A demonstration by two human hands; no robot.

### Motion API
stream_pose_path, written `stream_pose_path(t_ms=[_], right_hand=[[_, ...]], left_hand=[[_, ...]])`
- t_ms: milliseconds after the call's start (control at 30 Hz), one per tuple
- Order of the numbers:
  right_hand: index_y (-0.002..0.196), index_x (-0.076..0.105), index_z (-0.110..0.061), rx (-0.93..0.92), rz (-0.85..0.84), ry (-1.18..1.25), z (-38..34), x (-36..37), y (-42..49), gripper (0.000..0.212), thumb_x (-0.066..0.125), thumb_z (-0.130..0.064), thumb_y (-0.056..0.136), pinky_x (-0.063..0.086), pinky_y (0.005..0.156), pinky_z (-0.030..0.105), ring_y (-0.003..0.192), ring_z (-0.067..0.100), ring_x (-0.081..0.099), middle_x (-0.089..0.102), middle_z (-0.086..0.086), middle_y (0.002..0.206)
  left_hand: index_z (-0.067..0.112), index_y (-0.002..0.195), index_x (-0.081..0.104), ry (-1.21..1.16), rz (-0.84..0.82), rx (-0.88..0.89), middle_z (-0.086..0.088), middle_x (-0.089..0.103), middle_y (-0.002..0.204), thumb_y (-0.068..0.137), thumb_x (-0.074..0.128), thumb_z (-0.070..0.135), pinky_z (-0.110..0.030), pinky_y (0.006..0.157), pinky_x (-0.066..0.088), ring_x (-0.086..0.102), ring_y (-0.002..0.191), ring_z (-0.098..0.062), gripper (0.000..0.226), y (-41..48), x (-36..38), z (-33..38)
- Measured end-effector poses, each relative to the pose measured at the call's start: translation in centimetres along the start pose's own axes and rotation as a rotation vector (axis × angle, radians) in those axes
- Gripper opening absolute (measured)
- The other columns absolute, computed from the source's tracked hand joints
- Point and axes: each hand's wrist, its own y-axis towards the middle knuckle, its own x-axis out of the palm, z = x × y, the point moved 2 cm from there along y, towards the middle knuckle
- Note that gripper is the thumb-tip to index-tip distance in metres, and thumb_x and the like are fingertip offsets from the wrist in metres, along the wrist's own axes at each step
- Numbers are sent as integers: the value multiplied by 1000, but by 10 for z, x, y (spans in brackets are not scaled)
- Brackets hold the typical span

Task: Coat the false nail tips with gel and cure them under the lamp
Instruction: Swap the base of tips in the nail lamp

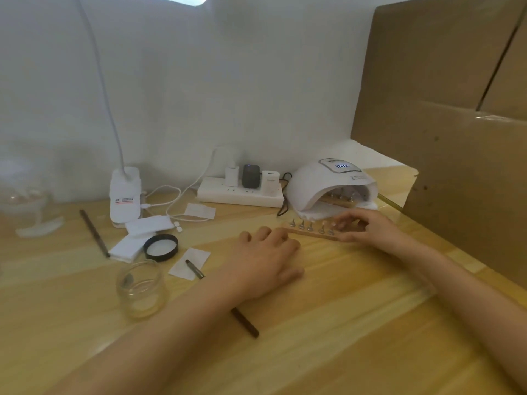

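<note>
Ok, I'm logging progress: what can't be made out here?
Head view only.
- Lamp display: digits blurred.
- Back strip: largely hidden by the lamp hood.
- Front strip: right end hidden in the right hand's grip; gel on its tips too small to tell.
- Brush: partly under the left hand's wrist.

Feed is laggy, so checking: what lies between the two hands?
In the head view, the wooden strip of nail tips on stands spans the gap from the left hand to the right hand, which pinches its right end.
</note>
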Motion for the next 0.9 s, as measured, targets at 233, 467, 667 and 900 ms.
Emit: stream_pose_path(t_ms=[233,467,667,900], right_hand=[[129,58,-12,214,268,-97,30,-23,40,47,74,-31,88,41,65,27,85,19,54,58,-1,93],[117,65,-16,280,359,-192,28,-10,60,36,74,-32,86,36,72,31,84,22,56,60,0,88],[88,59,-23,246,305,-264,43,-27,16,21,76,-31,79,37,60,31,66,14,56,56,-7,69],[83,51,-25,398,368,-558,63,-70,-39,30,79,-33,75,38,56,32,71,16,57,61,-5,81]], left_hand=[[34,150,23,31,21,-12,5,24,155,99,22,62,-48,110,27,26,139,-23,59,-2,7,0],[39,151,22,-37,50,-34,11,22,155,99,24,62,-44,111,21,20,140,-18,57,1,12,-2],[40,150,22,-44,75,-25,11,24,154,98,23,63,-44,110,21,21,140,-18,57,1,14,-4],[38,149,23,-31,78,-20,9,26,152,98,21,63,-45,109,22,23,139,-20,57,2,15,-4]])
